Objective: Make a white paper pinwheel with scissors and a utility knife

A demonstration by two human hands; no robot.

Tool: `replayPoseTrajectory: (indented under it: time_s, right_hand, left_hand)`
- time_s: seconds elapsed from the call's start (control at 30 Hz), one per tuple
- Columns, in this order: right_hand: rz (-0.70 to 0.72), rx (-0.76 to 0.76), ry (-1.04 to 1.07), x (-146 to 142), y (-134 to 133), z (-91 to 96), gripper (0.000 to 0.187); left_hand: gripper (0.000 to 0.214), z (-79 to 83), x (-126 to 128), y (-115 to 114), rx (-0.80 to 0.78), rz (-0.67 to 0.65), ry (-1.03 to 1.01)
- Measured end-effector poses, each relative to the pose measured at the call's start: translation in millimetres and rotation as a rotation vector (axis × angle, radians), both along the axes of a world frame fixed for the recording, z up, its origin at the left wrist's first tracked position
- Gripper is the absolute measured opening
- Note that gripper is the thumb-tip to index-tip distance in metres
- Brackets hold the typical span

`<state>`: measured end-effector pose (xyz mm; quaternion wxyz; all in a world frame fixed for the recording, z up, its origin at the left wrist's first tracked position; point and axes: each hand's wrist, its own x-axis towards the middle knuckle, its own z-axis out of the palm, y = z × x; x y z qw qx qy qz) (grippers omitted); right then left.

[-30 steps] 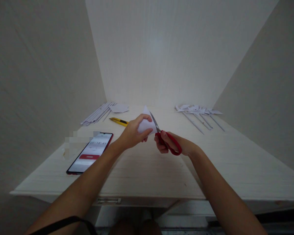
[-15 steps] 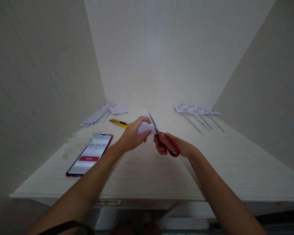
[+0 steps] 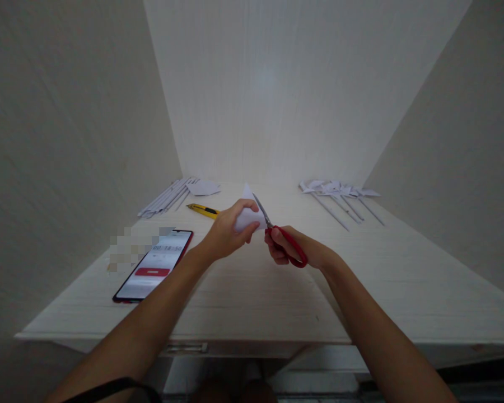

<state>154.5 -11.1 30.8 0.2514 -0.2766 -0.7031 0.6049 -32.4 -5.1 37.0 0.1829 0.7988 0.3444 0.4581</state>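
Note:
My left hand [image 3: 227,230] is closed on a folded white paper triangle [image 3: 248,214], held just above the white table [image 3: 252,302]. My right hand [image 3: 294,251] grips red-handled scissors [image 3: 282,236]. Their thin blades point up and left and lie against the right edge of the paper. Both hands hover over the middle of the table.
A phone [image 3: 154,265] with a lit timer screen lies at the left. Behind it are a yellow utility knife [image 3: 203,210], a bundle of white paper sticks [image 3: 164,197] and a paper piece [image 3: 204,188]. Several paper pinwheels on sticks [image 3: 341,195] lie at the back right. Walls enclose three sides.
The scissor blades have edged slightly further along the paper's right edge. Both hands stay almost in place; the view has shifted a little.

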Motion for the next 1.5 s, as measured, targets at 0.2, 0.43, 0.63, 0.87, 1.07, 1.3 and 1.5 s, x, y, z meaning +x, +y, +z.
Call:
replayPoseTrajectory:
  time_s: [0.2,0.43,0.63,0.87,1.07,1.3,1.5]
  right_hand:
    - [-0.031,0.031,-0.03,-1.8,-4.1,6.4,0.045]
    - [-0.058,0.114,-0.091,-1.2,-3.7,6.6,0.046]
    - [-0.089,0.144,-0.11,-1.7,-5.3,9.2,0.048]
    - [-0.088,0.149,-0.117,-1.3,-5.4,8.5,0.044]
    - [-0.124,0.153,-0.167,-1.7,-6.7,10.6,0.046]
    - [-0.151,0.186,-0.169,-2.1,-5.0,9.3,0.048]
    - [-0.475,0.099,0.064,-2.9,1.8,12.6,0.049]
  left_hand:
    - [0.024,0.5,-0.6,-0.3,0.017,0.01,0.011]
    - [0.024,0.2,-0.7,0.2,0.028,0.015,0.02]
    - [0.024,1.0,-0.2,-0.1,0.029,0.015,0.022]
    - [0.023,1.2,0.0,-0.3,0.041,0.02,0.03]
    - [0.023,1.3,0.5,-0.7,0.058,0.024,0.031]
    - [0.022,0.7,1.3,-1.6,0.046,0.012,0.038]
    - [0.023,-2.8,3.8,-3.4,-0.024,-0.056,-0.01]
